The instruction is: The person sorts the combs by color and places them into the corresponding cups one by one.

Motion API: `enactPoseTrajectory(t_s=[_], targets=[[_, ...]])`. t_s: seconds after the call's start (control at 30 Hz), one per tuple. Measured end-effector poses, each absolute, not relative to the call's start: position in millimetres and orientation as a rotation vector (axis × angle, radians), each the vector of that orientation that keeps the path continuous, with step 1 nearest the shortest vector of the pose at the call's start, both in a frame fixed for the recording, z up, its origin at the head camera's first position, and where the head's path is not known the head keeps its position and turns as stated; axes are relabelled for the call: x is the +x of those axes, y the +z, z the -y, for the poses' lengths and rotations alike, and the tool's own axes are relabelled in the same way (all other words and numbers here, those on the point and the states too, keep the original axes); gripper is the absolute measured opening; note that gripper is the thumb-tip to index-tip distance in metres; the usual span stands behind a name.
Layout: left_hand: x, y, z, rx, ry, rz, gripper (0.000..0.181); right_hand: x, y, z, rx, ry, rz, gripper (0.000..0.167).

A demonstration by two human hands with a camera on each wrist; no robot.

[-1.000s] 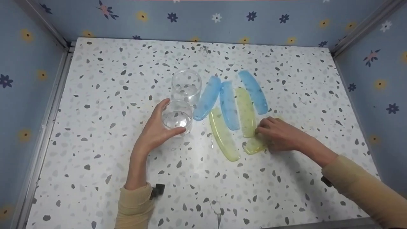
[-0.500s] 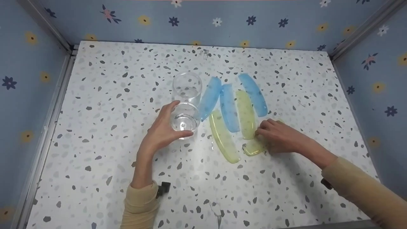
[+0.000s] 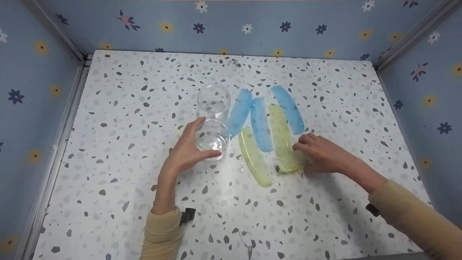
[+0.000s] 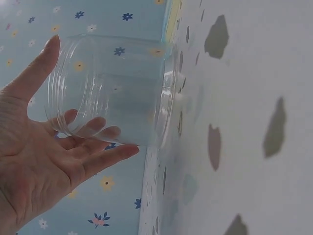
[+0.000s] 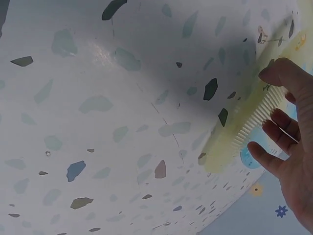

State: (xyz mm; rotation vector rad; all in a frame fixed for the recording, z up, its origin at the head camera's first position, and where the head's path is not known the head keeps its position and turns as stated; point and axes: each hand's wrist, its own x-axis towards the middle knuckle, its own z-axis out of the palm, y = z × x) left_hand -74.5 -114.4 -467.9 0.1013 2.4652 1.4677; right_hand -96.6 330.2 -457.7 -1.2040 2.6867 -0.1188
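In the head view my left hand (image 3: 182, 153) curves its thumb and fingers round the nearer clear cup (image 3: 213, 141), which stands upright. The left wrist view shows the clear cup (image 4: 129, 93) between the thumb and fingers of that hand (image 4: 41, 161). Just behind it stands a second clear cup (image 3: 213, 97). My right hand (image 3: 325, 155) grips a yellow-green comb (image 3: 290, 164) whose far part it hides. Seen from the right wrist, the comb (image 5: 234, 112) lies at the thumb and fingers of the hand (image 5: 296, 147).
Right of the cups lie three blue combs (image 3: 241, 110) (image 3: 261, 124) (image 3: 288, 108) and two more yellow-green combs (image 3: 254, 159) (image 3: 279, 130). The speckled table (image 3: 126, 173) is bounded by flowered blue panels (image 3: 223, 21) at the back and sides.
My left hand and the nearer cup have moved right, towards the left blue comb. The comb at my right hand has shifted slightly and now meets the yellow-green comb beside it.
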Motion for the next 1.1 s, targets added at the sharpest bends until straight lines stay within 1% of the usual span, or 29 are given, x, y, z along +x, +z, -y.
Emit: enactPoseTrajectory(t_s=[0.1, 0.33, 0.77, 1.1], targets=[[-74.1, -468.6, 114.8, 0.1, 1.48, -2.458, 0.115, -99.6, -451.8, -329.6, -1.171, -0.141, -2.708, 0.069], [-74.7, -468.6, 114.7, 0.116, 1.471, -2.453, 0.117, -110.1, -433.7, -321.4, -1.07, -0.254, -2.823, 0.061], [-75.4, -470.3, 117.0, 0.105, 1.452, -2.464, 0.118, -126.7, -413.8, -289.8, -0.963, -0.411, -2.945, 0.061], [-80.9, -469.0, 117.3, 0.132, 1.433, -2.469, 0.117, -138.3, -401.7, -263.1, -1.005, -0.664, -2.995, 0.06]])
